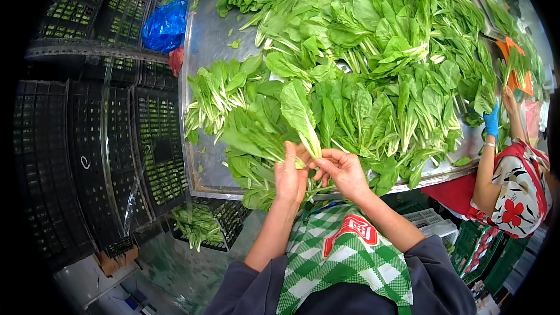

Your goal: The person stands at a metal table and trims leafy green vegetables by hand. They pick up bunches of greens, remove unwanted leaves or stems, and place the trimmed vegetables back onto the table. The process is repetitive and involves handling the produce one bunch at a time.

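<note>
Near the front edge of the metal table, my left hand [290, 175] is closed round the stems of a small bunch of leafy greens [254, 137], whose leaves point away to the left and are slightly blurred. Close beside it, my right hand [344, 174] pinches the pale stem of a single leafy green [297, 111] between thumb and fingers. That one stands up with a broad, lighter leaf. The fingertips of both hands almost meet at the stems. Around them lie heaps of loose leafy greens [361, 111], roots toward me.
The metal table [213, 166] has a raised rim. Black crates [157, 146] are stacked at the left, beside a blue plastic bag [165, 25]. Below the table edge sits a crate of greens [198, 224]. At the right, a co-worker with a blue glove [491, 121] handles greens.
</note>
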`<state>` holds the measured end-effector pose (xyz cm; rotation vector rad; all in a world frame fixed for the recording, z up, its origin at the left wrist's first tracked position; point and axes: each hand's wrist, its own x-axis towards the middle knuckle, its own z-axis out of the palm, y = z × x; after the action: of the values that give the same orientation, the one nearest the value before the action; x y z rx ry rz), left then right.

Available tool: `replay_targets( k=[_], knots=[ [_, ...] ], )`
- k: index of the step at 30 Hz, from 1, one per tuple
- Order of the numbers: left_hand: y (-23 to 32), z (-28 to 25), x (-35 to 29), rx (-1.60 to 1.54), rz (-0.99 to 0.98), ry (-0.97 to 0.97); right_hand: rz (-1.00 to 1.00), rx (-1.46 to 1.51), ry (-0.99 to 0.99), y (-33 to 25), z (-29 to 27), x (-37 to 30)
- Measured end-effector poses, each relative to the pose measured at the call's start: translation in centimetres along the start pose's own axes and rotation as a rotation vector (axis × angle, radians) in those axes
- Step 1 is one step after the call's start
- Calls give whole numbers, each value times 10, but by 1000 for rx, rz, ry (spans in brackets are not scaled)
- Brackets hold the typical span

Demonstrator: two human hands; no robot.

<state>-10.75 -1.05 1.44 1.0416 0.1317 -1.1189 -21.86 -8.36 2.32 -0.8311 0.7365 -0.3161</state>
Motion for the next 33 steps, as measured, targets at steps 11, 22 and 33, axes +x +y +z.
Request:
replay_targets(
  k=[11,22,33],
  knots=[
    [0,1,1,-71,75,-399,-850,-1059,182,-3,10,-8],
    [4,9,2,-182,-51,-321,-881,-857,81,-14,10,-3],
    [-20,12,0,1517,819,-12,-118,-180,-25,-8,-6,19]
  ],
)
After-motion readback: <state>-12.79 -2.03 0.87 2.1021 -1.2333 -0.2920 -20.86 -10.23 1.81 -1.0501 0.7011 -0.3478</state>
